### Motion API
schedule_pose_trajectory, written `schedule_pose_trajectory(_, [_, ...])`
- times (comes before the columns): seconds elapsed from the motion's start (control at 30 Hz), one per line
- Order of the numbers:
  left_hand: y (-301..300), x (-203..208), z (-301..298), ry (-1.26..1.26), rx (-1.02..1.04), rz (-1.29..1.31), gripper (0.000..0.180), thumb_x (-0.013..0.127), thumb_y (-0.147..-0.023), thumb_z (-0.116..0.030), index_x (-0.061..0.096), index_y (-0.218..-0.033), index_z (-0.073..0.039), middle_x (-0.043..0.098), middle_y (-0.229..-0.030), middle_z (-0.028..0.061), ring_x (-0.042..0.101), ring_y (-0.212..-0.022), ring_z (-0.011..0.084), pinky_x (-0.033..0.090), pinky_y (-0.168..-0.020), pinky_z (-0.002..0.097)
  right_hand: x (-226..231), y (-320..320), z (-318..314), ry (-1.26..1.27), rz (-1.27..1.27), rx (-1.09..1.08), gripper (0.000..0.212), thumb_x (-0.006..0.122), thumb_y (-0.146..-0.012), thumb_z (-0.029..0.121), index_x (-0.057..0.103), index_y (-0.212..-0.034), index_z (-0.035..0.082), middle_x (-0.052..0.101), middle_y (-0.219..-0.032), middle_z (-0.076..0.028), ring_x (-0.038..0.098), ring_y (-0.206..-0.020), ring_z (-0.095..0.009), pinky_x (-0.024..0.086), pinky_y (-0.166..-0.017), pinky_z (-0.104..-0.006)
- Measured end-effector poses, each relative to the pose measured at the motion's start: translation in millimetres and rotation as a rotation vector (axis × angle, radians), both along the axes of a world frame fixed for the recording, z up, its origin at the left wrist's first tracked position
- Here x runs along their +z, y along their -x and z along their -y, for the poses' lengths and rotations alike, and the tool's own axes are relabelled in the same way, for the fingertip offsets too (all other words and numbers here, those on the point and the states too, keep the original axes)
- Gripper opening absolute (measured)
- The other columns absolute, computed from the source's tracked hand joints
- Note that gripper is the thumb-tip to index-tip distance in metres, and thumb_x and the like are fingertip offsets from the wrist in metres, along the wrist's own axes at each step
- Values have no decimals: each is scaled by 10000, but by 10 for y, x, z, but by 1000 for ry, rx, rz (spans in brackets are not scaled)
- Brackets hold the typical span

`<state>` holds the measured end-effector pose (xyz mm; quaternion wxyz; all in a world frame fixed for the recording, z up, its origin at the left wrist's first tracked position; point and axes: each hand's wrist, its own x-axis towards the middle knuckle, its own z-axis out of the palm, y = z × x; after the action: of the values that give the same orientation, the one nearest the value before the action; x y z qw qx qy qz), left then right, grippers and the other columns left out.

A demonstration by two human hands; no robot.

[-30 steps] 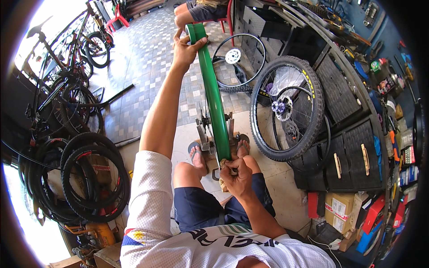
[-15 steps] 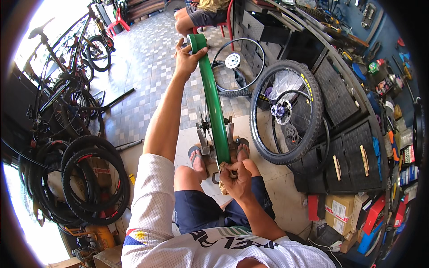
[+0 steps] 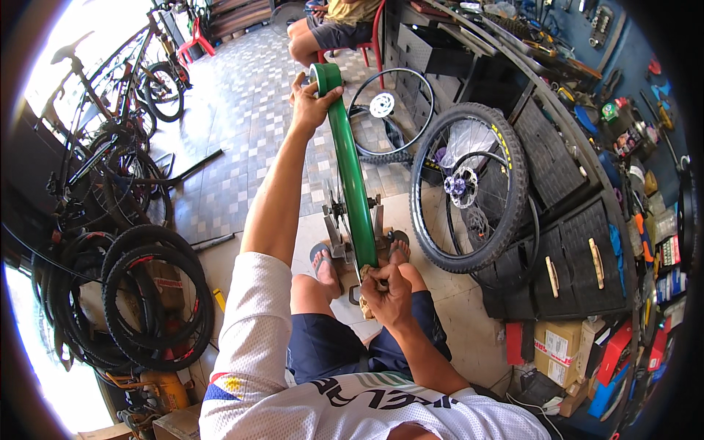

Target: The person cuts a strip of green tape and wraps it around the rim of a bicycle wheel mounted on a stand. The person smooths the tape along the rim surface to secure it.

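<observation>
Head view: a seated person works on a wheel clamped upright between the knees.
Green rim (image 3: 350, 176): stands edge-on to the camera in a truing stand (image 3: 345, 238) on the floor, centre of the scene; the upright mounting leaves the rim free to turn and keeps its near edge within reach.
Left hand (image 3: 312, 99): closed over the far top of the green rim, fingers wrapped on the edge; judged to steady the wheel against rotation.
Right hand (image 3: 387, 290): curled shut at the near bottom of the rim, pinching something small there; what it is cannot be told.
Feet in sandals (image 3: 323, 258): planted either side of the stand, apparently bracing it.
Tyred wheel (image 3: 469, 187): leans on the dark cabinets (image 3: 568, 242) to the right, apart from the work.
Bare tyres (image 3: 150, 293): heaped at the near left.
Second person (image 3: 334, 26): seated on a red chair, far centre.
</observation>
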<state>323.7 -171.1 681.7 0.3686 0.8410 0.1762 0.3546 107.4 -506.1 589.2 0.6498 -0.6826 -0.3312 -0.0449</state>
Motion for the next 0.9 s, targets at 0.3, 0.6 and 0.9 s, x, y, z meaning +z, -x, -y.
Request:
schedule_pose_trajectory(0.3, [63, 73, -22, 396, -115, -94, 506, 835, -835, -524, 797, -1048, -67, 733, -890, 88, 688, -810, 251, 530, -780, 465, -36, 16, -15, 32, -12, -3, 188, 740, -909, 27, 572, -989, 2, 742, -1073, -202, 750, -822, -256, 582, -664, -326])
schedule_pose_trajectory(0.6, [248, 224, 217, 729, -219, -137, 505, 827, -868, -488, 685, -1108, -67, 698, -860, 27, 697, -676, 168, 616, -617, 382, 152, 70, 45, 168, 373, -310, 141, 805, -838, 56, 701, -933, 62, 653, -859, -106, 684, -687, -193, 549, -559, -313])
schedule_pose_trajectory(0.9, [369, 171, 299, 728, -190, 14, 365, 820, -900, -352, 716, -1048, -35, 715, -791, 60, 693, -595, 174, 612, -520, 372, 958, -734, -580, 281, 300, -226, 97, 722, -869, 183, 651, -912, 133, 657, -830, -92, 672, -743, -333, 533, -642, -441])
